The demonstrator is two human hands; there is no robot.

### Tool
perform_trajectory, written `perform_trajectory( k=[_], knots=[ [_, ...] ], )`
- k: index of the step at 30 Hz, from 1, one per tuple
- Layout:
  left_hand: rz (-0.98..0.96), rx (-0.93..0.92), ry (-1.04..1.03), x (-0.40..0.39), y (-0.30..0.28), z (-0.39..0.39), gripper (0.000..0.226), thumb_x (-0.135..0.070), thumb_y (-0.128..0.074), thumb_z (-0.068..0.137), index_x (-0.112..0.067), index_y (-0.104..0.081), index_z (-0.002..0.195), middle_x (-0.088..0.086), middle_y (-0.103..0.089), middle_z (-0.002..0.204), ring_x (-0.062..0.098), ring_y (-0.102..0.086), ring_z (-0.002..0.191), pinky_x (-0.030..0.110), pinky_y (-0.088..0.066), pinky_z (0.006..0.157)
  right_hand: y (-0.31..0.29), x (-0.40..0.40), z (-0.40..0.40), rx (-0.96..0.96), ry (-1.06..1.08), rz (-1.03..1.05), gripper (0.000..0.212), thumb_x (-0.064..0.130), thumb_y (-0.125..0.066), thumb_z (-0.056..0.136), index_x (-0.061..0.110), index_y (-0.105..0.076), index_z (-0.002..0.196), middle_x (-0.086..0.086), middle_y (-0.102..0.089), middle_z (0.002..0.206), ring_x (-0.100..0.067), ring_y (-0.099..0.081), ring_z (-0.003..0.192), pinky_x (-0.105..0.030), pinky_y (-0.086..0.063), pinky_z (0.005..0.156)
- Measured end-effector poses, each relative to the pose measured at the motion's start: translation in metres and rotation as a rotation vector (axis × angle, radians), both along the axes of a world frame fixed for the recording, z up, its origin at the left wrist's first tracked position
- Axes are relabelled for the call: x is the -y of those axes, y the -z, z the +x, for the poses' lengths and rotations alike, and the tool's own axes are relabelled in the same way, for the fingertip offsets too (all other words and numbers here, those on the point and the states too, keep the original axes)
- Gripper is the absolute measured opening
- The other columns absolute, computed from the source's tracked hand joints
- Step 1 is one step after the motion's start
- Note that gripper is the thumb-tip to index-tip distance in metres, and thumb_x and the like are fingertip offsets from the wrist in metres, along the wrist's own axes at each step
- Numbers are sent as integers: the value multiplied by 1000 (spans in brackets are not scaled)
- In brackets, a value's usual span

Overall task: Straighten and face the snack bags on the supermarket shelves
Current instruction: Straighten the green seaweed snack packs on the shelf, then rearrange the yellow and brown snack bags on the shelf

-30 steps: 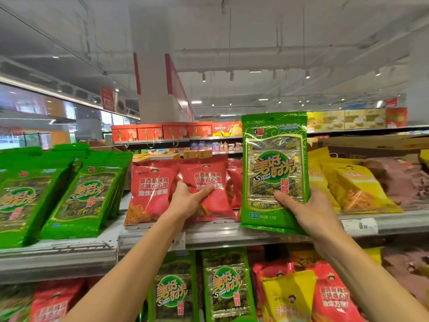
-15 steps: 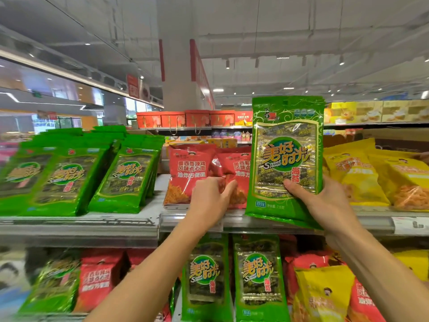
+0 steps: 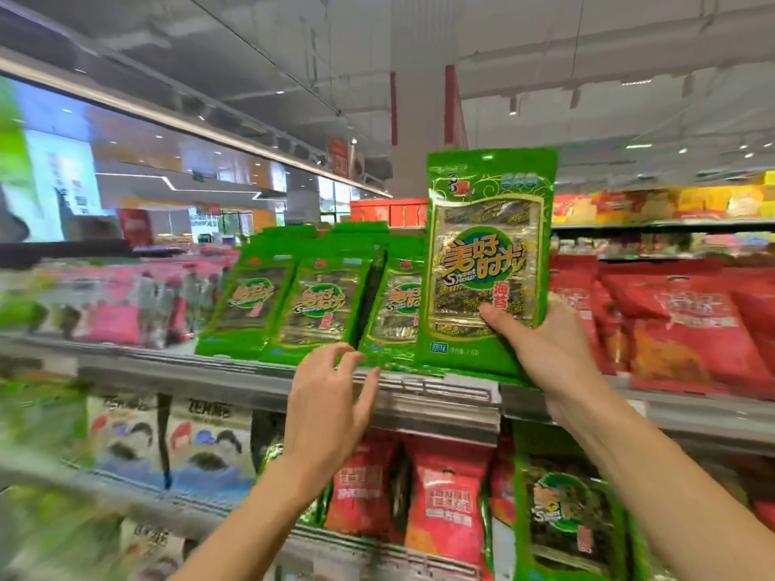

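Head view: we hold one seaweed bag (image 3: pixel 486 262) upright before the shelf (image 3: pixel 419 396).
Our right hand (image 3: pixel 549 350) grips its lower edge, beside the shelved green bags (image 3: pixel 310 308); our left hand (image 3: pixel 331 404) hovers, fingers (image 3: pixel 335 354) spread, holding nothing.

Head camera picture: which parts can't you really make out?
- Far-left shelf goods: motion blur smears them.
- Green seaweed bag in the right hand: its lower right corner is behind the hand.
- Row of green bags: the held bag overlaps the rightmost.
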State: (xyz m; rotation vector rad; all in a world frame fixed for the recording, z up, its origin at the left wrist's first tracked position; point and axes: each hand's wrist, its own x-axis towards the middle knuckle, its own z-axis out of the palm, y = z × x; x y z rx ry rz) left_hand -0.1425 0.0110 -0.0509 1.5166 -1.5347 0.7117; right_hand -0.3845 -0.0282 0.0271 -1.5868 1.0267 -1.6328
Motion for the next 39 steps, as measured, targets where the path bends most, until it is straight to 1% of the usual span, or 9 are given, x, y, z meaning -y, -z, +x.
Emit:
perform_trajectory(
  k=[4, 7, 10, 13, 20, 26, 30, 32, 39],
  knots=[
    [44, 74, -28, 1, 12, 52, 39, -45, -50, 96, -13, -69, 107, 4, -63, 103, 25, -59, 101, 39, -51, 90, -3, 26, 64, -65, 36, 45, 28, 33, -83, 82, 24, -64, 100, 4, -73, 104, -8, -67, 86, -23, -53, 74],
    [58, 134, 11, 3, 17, 69, 37, -48, -46, 98, -21, -66, 113, -3, -60, 100, 19, -56, 97, 33, -49, 87, -4, 48, 97, -96, 38, 214, 51, 36, -82, 84, 2, -56, 113, -7, -66, 108, -23, -63, 95, -35, -52, 82],
    [52, 145, 28, 4, 16, 72, 35, -50, -44, 99, -26, -66, 111, -7, -60, 96, 14, -54, 94, 30, -48, 85, 1, 65, 110, -104, 4, 361, 38, 27, -81, 86, 8, -48, 86, -6, -58, 86, -18, -56, 77, -32, -43, 64],
    [57, 139, 30, 4, 13, 73, 33, -52, -44, 99, -28, -66, 107, -10, -59, 92, 12, -54, 90, 30, -48, 83, 7, 70, 111, -205, 3, 432, 46, 28, -79, 87, 2, -50, 110, -12, -60, 98, -24, -57, 84, -33, -42, 63],
    [68, 122, 34, 5, 10, 72, 35, -52, -44, 99, -27, -68, 102, -10, -57, 85, 10, -52, 83, 29, -47, 81, 2, 64, 103, -687, 121, 363, 53, 55, -71, 87, 6, -62, 102, -13, -69, 100, -29, -67, 95, -42, -54, 88],
    [83, 64, 29, 5, 6, 63, 34, -50, -46, 98, -24, -68, 96, -9, -58, 83, 12, -53, 82, 31, -44, 84, 8, 34, 98, -1037, 461, 128, 68, 82, -51, 82, 15, -48, 75, -3, -55, 73, -31, -58, 78, -39, -50, 71],
    [24, -85, 158, 11, -3, 37, 28, -41, -54, 95, -18, -69, 96, -5, -62, 89, 14, -56, 86, 30, -44, 77, 11, 15, 77, -923, 414, 15, 58, 69, -54, 91, 14, -58, 71, -5, -61, 74, -32, -67, 86, -42, -55, 80],
    [11, -162, 272, 16, -9, 11, 24, -38, -56, 95, -17, -69, 98, -5, -63, 94, 14, -57, 91, 32, -47, 79, 13, 4, 54, -764, 408, -63, 45, 56, -62, 92, 13, -72, 93, -2, -71, 88, -23, -68, 90, -39, -55, 83],
    [54, -295, 719, 15, -27, -125, 5, -26, -64, 94, -21, -65, 95, -7, -67, 90, 14, -63, 87, 40, -52, 80, 31, -48, -73, -363, 339, -35, 16, 42, -73, 87, 26, -72, 89, 13, -72, 82, 3, -66, 79, -17, -51, 70]
  ],
)
